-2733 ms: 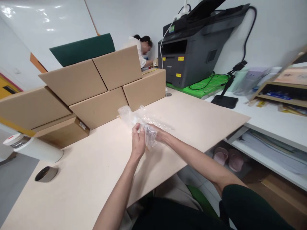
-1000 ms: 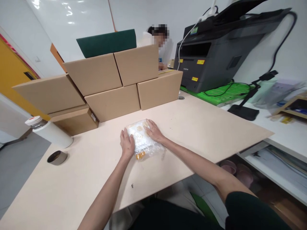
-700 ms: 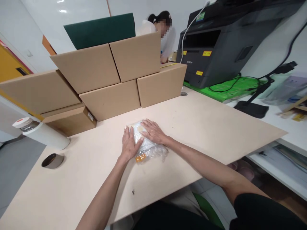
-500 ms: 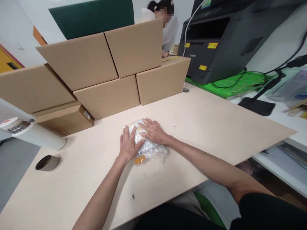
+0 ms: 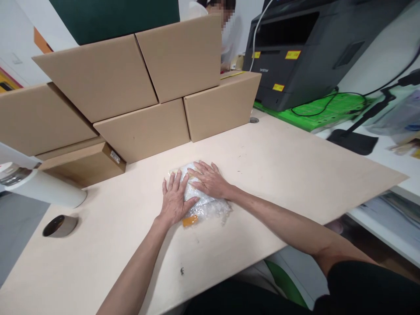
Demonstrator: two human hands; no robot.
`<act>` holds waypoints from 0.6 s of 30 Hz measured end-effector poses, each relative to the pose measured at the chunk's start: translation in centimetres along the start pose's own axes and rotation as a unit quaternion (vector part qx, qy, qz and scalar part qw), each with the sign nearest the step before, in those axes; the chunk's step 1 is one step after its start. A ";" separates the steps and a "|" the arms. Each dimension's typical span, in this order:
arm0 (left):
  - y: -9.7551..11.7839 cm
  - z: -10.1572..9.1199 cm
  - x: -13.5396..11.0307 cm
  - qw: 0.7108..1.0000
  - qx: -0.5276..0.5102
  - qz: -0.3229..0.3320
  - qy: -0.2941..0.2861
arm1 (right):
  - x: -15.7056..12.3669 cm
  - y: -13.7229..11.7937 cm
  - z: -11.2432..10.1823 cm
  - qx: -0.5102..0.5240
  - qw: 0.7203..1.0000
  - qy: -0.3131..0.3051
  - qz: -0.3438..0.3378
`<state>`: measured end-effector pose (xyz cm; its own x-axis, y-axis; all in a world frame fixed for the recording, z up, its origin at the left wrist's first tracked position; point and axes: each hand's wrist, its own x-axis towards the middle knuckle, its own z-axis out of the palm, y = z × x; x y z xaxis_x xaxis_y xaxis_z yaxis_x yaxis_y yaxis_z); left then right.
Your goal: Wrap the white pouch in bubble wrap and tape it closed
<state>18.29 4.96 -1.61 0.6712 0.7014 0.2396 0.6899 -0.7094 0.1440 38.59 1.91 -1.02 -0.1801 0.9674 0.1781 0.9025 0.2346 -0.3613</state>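
Note:
A bubble-wrapped package (image 5: 205, 207) lies on the wooden table (image 5: 262, 175), its clear wrap crumpled on the near and right side. A strip of orange tape (image 5: 190, 220) shows at its near left corner. My left hand (image 5: 175, 197) rests on the left part of the package, fingers spread and thumb stretched across the wrap. On the upper right part lies my right hand (image 5: 211, 180), palm down with its fingers apart. Both hands press flat on the wrap and grip nothing. What is inside the package I cannot make out.
Stacked cardboard boxes (image 5: 141, 131) stand along the back, a dark green box (image 5: 121, 19) on top. A white thermos (image 5: 49, 187) and a cup (image 5: 61, 226) are at the left. A printer (image 5: 285, 61) stands back right; behind the boxes is a person (image 5: 228, 43).
The left hand has shifted slightly left on the package, its fingers a little further spread. The right hand stays on the wrap almost unmoved. The camera view has tilted slightly.

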 end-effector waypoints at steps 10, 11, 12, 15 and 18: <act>0.5 -0.4 0.2 0.999 0.018 -0.028 -0.010 | 0.2 -0.1 -0.1 0.012 1.000 0.012 -0.003; 0.6 -0.5 0.2 0.999 0.021 -0.030 -0.007 | 0.1 -0.1 -0.1 0.011 1.000 0.015 -0.004; 0.6 -0.5 0.2 0.999 0.024 -0.030 -0.004 | 0.1 -0.1 0.0 0.011 1.000 0.019 -0.004; 0.7 -0.5 0.2 0.999 0.032 -0.032 -0.002 | 0.0 -0.2 0.0 0.007 0.999 0.032 0.002; 1.1 -0.6 0.3 0.998 0.041 -0.041 0.011 | 0.0 -0.4 0.1 0.003 0.999 0.036 0.005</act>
<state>19.05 4.34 -0.80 0.6063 0.7546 0.2508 0.7626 -0.6412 0.0857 38.18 1.85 -0.96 -0.1430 0.9601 0.2403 0.9013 0.2267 -0.3691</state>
